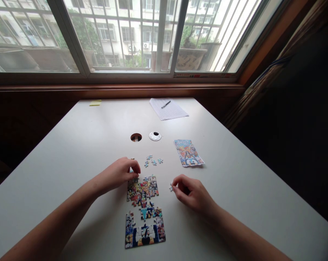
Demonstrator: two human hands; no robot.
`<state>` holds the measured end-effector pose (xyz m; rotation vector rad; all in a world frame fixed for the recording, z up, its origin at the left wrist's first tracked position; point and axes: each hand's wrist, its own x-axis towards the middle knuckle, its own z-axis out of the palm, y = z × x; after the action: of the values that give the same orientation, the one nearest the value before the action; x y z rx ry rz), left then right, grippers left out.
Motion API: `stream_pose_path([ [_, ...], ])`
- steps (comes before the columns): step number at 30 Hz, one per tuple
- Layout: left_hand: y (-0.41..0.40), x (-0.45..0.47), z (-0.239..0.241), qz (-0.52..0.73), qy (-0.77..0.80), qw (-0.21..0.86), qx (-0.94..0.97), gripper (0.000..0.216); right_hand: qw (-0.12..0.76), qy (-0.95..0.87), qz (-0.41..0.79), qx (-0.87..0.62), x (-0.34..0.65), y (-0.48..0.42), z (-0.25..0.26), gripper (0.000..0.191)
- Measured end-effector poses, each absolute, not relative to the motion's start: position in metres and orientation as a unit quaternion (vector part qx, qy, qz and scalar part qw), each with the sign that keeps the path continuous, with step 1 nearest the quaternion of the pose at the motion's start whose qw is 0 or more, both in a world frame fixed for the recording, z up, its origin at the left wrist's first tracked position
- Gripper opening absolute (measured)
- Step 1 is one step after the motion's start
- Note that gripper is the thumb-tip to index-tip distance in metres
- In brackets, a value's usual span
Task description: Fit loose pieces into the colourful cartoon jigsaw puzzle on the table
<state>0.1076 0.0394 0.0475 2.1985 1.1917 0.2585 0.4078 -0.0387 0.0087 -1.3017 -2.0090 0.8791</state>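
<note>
A partly assembled colourful jigsaw puzzle [144, 210] lies on the white table [71, 152] in front of me. My left hand [120, 174] is closed, its fingers pinching a puzzle piece [131, 170] at the puzzle's upper left corner. My right hand [189, 192] rests to the right of the puzzle, fingers curled, pinching a small pale piece [171, 187] at its fingertips. Several loose blue pieces [153, 161] lie just beyond the puzzle.
A printed picture bag [188, 153] lies right of the loose pieces. A cable hole [136, 137] and its white cap [155, 136] sit mid-table. Paper with a pen [168, 108] and yellow sticky notes [95, 103] lie near the window. A dark curtain [289, 90] hangs at right.
</note>
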Motion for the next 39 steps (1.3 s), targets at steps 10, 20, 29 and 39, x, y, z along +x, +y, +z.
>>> stream_pose_path([
  [10,0.040,0.104,0.055,0.113,0.458,0.351,0.809,0.014,0.294,-0.754,0.330,-0.487,0.408,-0.039,0.008,0.006],
  [20,0.048,0.084,0.066,0.145,0.488,0.376,0.774,0.018,0.290,-0.755,0.327,-0.489,0.407,-0.038,0.009,0.007],
  [29,0.060,0.059,0.076,0.115,0.538,0.384,0.741,0.031,0.293,-0.756,0.324,-0.487,0.407,-0.038,0.010,0.007],
  [39,0.076,0.048,0.048,0.161,0.561,0.357,0.730,0.030,0.297,-0.752,0.311,-0.500,0.407,-0.038,0.010,0.009],
])
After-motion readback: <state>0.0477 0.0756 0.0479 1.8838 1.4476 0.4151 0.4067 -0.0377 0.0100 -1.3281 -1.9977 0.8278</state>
